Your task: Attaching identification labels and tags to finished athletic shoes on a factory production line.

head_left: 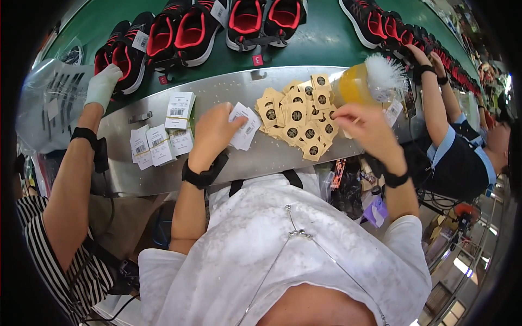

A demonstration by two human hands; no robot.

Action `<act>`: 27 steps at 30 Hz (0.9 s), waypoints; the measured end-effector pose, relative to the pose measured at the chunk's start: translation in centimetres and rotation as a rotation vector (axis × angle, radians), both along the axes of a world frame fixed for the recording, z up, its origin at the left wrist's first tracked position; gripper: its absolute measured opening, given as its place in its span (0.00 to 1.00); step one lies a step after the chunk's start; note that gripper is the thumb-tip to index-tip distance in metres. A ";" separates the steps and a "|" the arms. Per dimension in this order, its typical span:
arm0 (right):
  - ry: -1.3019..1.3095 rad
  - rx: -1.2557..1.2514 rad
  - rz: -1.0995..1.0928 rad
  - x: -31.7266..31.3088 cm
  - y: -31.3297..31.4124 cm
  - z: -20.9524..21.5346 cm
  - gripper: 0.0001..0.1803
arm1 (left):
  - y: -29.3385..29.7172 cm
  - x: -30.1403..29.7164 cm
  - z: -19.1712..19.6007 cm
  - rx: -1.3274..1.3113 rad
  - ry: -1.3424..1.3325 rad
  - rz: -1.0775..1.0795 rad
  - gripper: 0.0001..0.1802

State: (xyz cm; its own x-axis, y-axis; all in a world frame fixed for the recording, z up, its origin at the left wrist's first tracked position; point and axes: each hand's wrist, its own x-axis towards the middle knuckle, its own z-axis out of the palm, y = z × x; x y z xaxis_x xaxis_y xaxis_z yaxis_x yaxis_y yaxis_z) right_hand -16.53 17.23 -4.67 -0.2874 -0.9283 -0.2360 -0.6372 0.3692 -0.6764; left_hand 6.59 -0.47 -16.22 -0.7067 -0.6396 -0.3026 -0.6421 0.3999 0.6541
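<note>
Steel tabletop (261, 157) is carrying the paperwork while a green belt (326, 38) beyond its far edge is moving black-and-red shoes (190, 32) past. Left hand (215, 133) is resting near the middle of the tabletop, its grip closing on a small sheaf of white tags (244, 127). Right hand (364, 125) is hovering at the right side of a fanned pile of tan square labels (299, 122), each bearing a dark round mark; thumb and forefinger are pinching together, seemingly on one label, though whether it is lifted I cannot tell. Judging by this, the pairing of a tan label with a white tag is underway, and the next move is calling for a clean peel of a single label without dragging its neighbours. Banded stacks of white barcode slips (157, 141) are lying toward the left end. An amber bottle (353, 84) with a white bristle brush (383, 73) is standing by the far right edge. A co-worker's gloved hand (102, 84) is reaching toward the shoes at left.
</note>
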 end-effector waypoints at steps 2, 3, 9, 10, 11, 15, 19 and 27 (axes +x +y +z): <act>0.118 0.070 0.015 1.2 2.1 -3.7 0.11 | 0.0 0.1 -0.4 0.082 0.084 0.041 0.15; 0.280 0.101 0.024 2.3 2.8 -4.6 0.14 | 0.0 0.3 -0.5 0.083 0.083 0.038 0.15; 0.465 0.033 0.008 4.1 5.2 -8.0 0.16 | 0.4 0.8 -1.0 0.088 0.264 0.106 0.11; 0.381 0.074 -0.007 3.6 5.4 -8.4 0.16 | 0.5 0.9 -0.6 0.114 0.279 0.124 0.11; 0.298 0.115 -0.023 3.2 5.4 -8.6 0.15 | 0.5 0.9 -0.2 0.140 0.295 0.142 0.11; -0.062 0.164 -0.154 2.1 5.1 -7.7 0.10 | 0.5 1.4 0.6 0.206 0.365 0.120 0.10; 0.019 0.129 -0.107 1.3 4.9 -7.0 0.09 | 1.2 0.8 2.6 0.462 0.431 0.085 0.06; -0.251 -0.122 -0.293 3.1 3.3 -3.9 0.10 | 4.7 -4.5 3.9 0.816 0.611 -0.169 0.06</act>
